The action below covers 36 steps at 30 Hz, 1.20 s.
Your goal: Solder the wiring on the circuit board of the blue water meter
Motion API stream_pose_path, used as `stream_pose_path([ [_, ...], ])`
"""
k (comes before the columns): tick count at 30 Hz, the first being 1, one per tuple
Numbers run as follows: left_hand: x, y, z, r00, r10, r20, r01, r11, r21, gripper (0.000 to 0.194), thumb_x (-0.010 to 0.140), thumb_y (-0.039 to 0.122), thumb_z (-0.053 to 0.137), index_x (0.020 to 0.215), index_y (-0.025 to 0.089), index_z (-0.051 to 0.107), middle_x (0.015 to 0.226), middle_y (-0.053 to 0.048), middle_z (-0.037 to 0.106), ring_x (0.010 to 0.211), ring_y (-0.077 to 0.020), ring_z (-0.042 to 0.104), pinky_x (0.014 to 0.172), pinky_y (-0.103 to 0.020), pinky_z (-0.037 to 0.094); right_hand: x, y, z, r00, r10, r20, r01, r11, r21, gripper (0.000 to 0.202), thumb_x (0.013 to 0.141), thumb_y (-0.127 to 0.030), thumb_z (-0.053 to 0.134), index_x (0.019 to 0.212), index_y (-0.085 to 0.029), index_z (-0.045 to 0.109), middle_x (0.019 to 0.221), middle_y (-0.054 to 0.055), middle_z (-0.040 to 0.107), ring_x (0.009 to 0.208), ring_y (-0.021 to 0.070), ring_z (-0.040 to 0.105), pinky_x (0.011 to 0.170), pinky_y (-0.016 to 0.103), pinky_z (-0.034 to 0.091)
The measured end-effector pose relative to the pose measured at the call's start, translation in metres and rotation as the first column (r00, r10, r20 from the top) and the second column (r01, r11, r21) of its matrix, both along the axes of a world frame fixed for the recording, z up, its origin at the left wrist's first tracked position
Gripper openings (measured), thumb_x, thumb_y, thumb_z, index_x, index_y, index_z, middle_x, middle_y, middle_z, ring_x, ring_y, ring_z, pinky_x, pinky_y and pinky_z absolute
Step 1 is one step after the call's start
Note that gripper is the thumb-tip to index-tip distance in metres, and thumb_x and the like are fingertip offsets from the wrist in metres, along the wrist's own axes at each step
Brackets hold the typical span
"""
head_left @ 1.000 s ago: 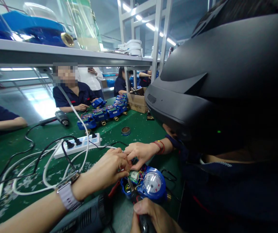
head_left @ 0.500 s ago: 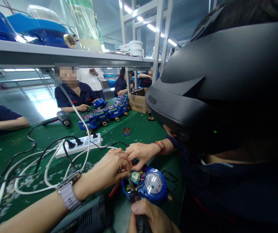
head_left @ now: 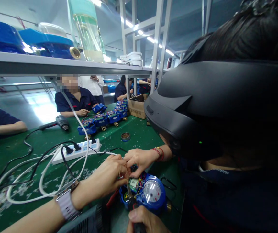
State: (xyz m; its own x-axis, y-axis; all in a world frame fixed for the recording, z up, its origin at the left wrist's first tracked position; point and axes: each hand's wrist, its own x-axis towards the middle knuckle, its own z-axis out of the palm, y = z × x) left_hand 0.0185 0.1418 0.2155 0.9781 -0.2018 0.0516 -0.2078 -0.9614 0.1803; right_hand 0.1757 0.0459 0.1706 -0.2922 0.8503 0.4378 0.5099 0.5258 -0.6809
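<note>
A blue water meter (head_left: 152,194) lies open on the green table (head_left: 139,129), with a small circuit board and coloured wires showing beside its dial. My left hand (head_left: 109,177), with a watch on the wrist, pinches the wires at the meter's upper left edge. My right hand (head_left: 145,222) at the bottom edge grips a thin black hand tool (head_left: 130,201) whose tip points into the meter next to the board. A co-worker's hand (head_left: 139,158) with a red bracelet touches the same wires from the right, fingertips against mine.
The co-worker's head in a black headset (head_left: 214,106) fills the right side. White and black cables and a power strip (head_left: 77,150) lie to the left. A row of blue meters (head_left: 105,118), a small tin (head_left: 125,136) and a cardboard box (head_left: 137,106) sit farther back. Other people sit opposite.
The view has tilted down a little. My right hand and its tool sit lower in the picture. Both hands on the wires have stayed at the meter.
</note>
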Motion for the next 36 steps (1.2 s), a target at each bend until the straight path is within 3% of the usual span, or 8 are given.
stream_pose_path([
  [3,0.000,0.000,0.000,1.000,0.005,0.002,-0.005,1.000,-0.016,0.008,0.081,0.016,0.070,0.075,0.020,0.066,0.086,0.002,0.068,0.090,-0.0204,0.053,0.083,-0.037,0.033,0.025,0.018,0.011,0.976,0.151,0.157,-0.159,0.986,0.045,0.019,0.057,-0.014,0.077,0.053,-0.025,0.063,0.062,-0.003,0.058,0.064,0.0130,0.056,0.067,0.021,0.044],
  [7,-0.001,0.000,0.000,1.000,0.013,-0.003,-0.013,1.000,-0.021,0.008,0.082,0.016,0.069,0.075,0.020,0.066,0.086,0.001,0.068,0.091,-0.0204,0.053,0.085,-0.038,0.033,0.027,0.018,-0.001,0.950,0.176,0.259,-0.214,0.969,0.125,0.013,0.067,-0.022,0.071,0.057,-0.025,0.063,0.067,-0.001,0.059,0.066,0.0138,0.055,0.068,0.024,0.043],
  [14,-0.001,0.000,0.000,1.000,0.018,-0.005,-0.019,0.999,-0.029,0.008,0.081,0.016,0.071,0.075,0.020,0.067,0.086,0.001,0.068,0.091,-0.0204,0.053,0.085,-0.037,0.033,0.029,0.016,-0.004,0.931,0.140,0.336,-0.207,0.963,0.172,0.012,0.071,-0.024,0.068,0.061,-0.026,0.062,0.069,0.000,0.060,0.069,0.0157,0.056,0.065,0.026,0.042],
  [21,0.000,0.001,-0.001,1.000,-0.002,0.006,0.002,1.000,-0.023,0.009,0.081,0.017,0.071,0.074,0.019,0.066,0.085,0.002,0.068,0.089,-0.0199,0.053,0.083,-0.036,0.033,0.027,0.015,-0.005,0.925,0.126,0.358,-0.189,0.971,0.146,0.018,0.068,-0.015,0.073,0.060,-0.025,0.060,0.071,0.000,0.061,0.073,0.0162,0.058,0.069,0.026,0.043],
  [36,0.000,-0.001,-0.001,1.000,-0.001,0.009,0.002,1.000,-0.025,0.009,0.082,0.016,0.068,0.074,0.020,0.067,0.086,0.001,0.069,0.089,-0.0203,0.053,0.082,-0.037,0.033,0.024,0.016,-0.003,0.955,0.142,0.260,-0.164,0.985,0.063,0.020,0.063,-0.015,0.075,0.054,-0.027,0.062,0.065,-0.002,0.060,0.067,0.0152,0.055,0.064,0.025,0.041],
])
